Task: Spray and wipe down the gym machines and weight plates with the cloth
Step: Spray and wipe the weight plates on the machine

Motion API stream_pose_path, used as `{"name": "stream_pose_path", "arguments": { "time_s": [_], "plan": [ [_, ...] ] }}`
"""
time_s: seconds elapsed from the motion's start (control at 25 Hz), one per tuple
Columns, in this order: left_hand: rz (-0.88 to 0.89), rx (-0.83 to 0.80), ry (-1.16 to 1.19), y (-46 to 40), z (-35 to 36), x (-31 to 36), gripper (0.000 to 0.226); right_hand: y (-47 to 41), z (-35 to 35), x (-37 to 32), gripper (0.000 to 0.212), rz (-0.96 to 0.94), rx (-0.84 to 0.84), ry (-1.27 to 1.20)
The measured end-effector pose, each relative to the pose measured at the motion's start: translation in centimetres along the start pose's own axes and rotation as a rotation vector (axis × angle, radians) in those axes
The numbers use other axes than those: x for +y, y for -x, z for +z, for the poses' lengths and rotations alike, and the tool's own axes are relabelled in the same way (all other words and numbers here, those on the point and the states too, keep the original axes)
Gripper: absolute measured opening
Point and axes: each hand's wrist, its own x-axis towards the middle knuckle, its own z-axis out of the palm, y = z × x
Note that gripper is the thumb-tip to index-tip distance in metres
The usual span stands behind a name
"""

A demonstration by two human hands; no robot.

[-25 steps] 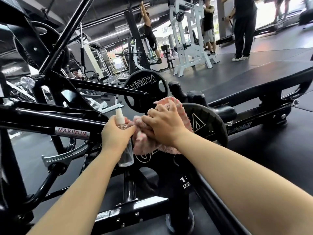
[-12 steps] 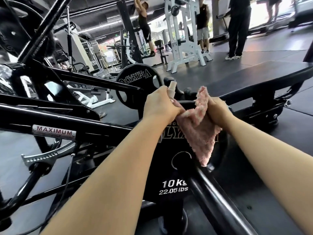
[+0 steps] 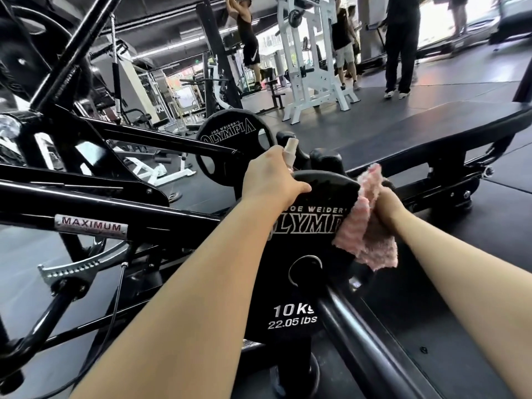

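In your right hand [image 3: 384, 204] you hold a pink, fluffy terry cloth [image 3: 363, 226], its nap rough and matt. It lies against the black round weight plate [image 3: 305, 243] at centre frame, which looks like matt rubber with raised white lettering. Your left hand [image 3: 272, 180] grips a clear plastic spray bottle [image 3: 289, 152]. At left, the black steel machine frame [image 3: 86, 203] shines with glossy paint, and its notched metal bracket [image 3: 72, 269] looks bare and silvery.

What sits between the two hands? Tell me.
In the head view, the top rim of the 10 kg weight plate spans between the left hand and right hand.
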Motion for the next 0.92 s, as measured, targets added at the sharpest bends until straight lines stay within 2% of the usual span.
{"name": "stream_pose_path", "arguments": {
  "time_s": [0.04,0.16,0.2,0.28,0.4,0.48,0.64,0.76,0.84,0.92],
  "plan": [
    [-0.008,0.011,-0.001,0.0,0.0,-0.2,0.041,0.1,0.5,-1.2,0.082,-0.097,0.001,0.072],
    [-0.027,0.096,-0.001,0.5,-0.1,-1.0,0.029,2.5,4.5,-5.0,0.053,-0.486,0.040,0.537],
    [-0.027,0.142,0.001,0.8,-0.1,-1.4,0.023,3.3,6.2,-5.0,0.051,-0.628,0.096,0.653],
    [-0.029,0.218,0.040,2.1,-0.4,-2.4,0.016,5.6,8.6,-4.3,0.052,-0.881,0.172,0.722],
    [-0.093,0.272,0.160,4.5,-1.1,-5.4,0.027,4.9,8.2,-1.4,0.041,-1.283,0.189,0.831],
    [-0.159,0.324,0.254,6.5,-1.1,-7.9,0.030,3.4,7.0,-0.3,0.043,-1.392,0.188,0.910],
    [-0.366,0.397,0.386,10.2,0.4,-12.1,0.029,3.0,5.6,-0.4,0.045,-1.215,0.165,0.831],
    [-0.476,0.318,0.435,11.5,0.5,-14.2,0.031,2.3,3.4,0.1,0.041,-1.037,0.192,0.835],
    [-0.446,0.278,0.421,11.4,-0.5,-14.6,0.031,2.8,2.2,0.0,0.035,-0.875,0.261,0.848],
    [-0.351,0.329,0.393,10.1,-2.0,-13.8,0.027,3.3,2.0,-1.9,0.030,-0.766,0.339,0.698]
  ]
}}
